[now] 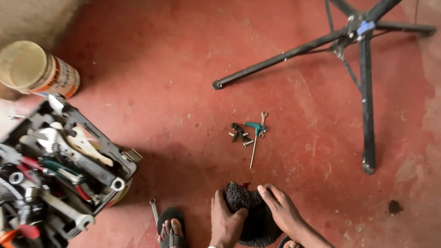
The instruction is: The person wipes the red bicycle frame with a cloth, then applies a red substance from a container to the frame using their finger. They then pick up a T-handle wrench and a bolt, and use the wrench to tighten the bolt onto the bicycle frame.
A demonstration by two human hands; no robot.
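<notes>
Both my hands grip a dark, rough, rounded cloth-like pad [256,227] on the red floor at the bottom middle of the head view. My left hand [225,222] clasps its left side, with a white band on the wrist. My right hand [282,209] presses on its right side, thumb on top. Just beyond the pad lie a few small bolts [238,133], a teal-handled tool with a thin shaft [256,131] and a small spanner [263,120].
An open black toolbox [49,176] full of spanners, pliers and screwdrivers stands at the left. A cream tin [35,71] lies behind it. A black folding stand [360,48] spreads its legs at the upper right. A spanner [154,209] lies by my sandalled foot [172,240].
</notes>
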